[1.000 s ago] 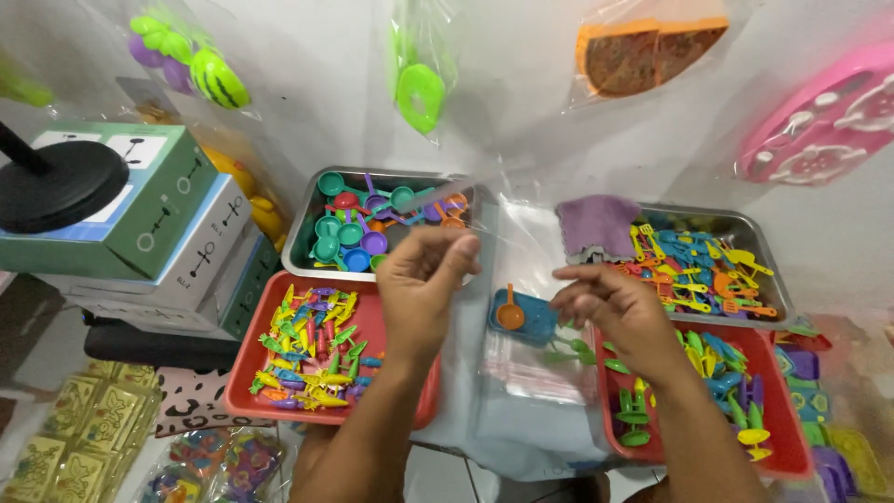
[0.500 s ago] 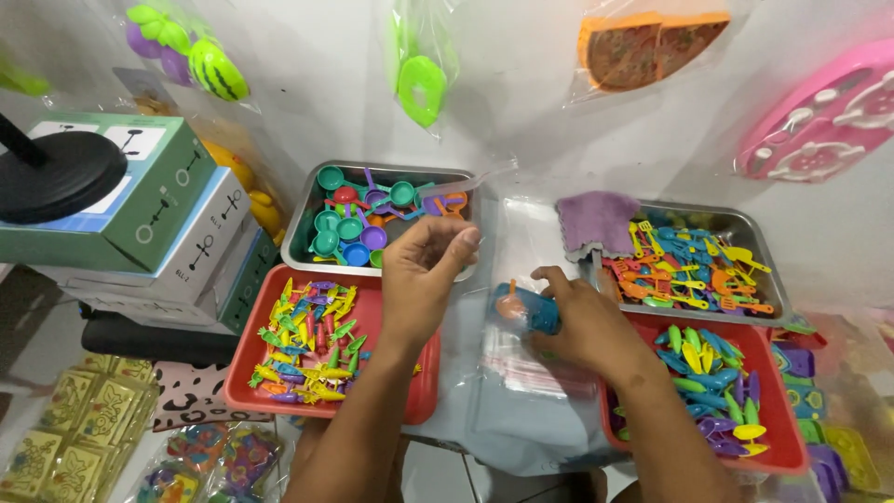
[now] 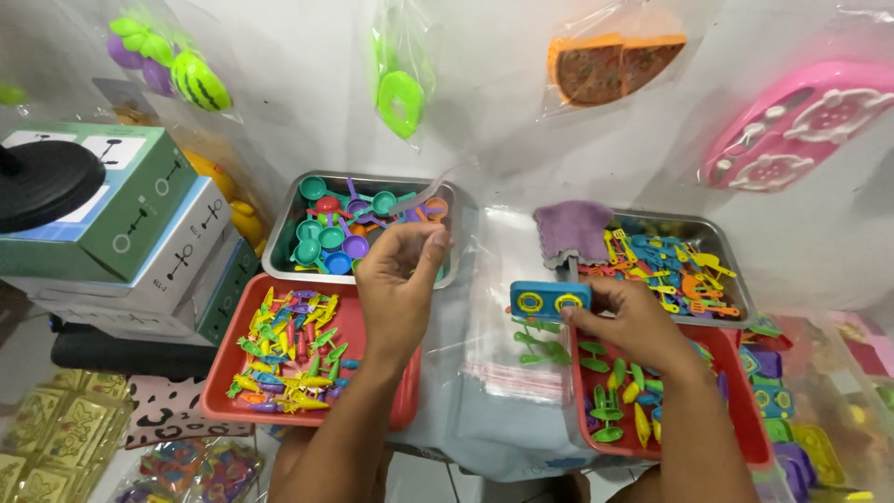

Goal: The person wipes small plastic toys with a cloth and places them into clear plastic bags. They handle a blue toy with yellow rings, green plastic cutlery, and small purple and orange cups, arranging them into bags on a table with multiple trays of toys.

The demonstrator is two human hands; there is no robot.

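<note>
My left hand (image 3: 399, 279) pinches the edge of a clear plastic bag (image 3: 507, 307), holding it open above the gap between the trays. My right hand (image 3: 633, 321) grips a small blue toy stove (image 3: 549, 300) with two yellow rings, at the bag's mouth. Green toy pieces (image 3: 543, 346) show through the bag below the stove. Under my left forearm lies a red tray (image 3: 244, 359) of small mixed-colour toy utensils. Under my right wrist sits another red tray (image 3: 736, 419) with green and yellow pieces.
Two metal trays stand at the back: one (image 3: 289, 219) with toy pans and cups, one (image 3: 717, 244) with tiny utensils and a purple cloth (image 3: 573, 228). Stacked boxes (image 3: 140, 242) fill the left. Bagged toys (image 3: 801, 121) hang on the wall. More clear bags (image 3: 503, 377) lie in the middle.
My right hand has lifted the blue stove up and right, turning its ringed face toward me. My left hand has stayed on the bag edge, drifting slightly right.
</note>
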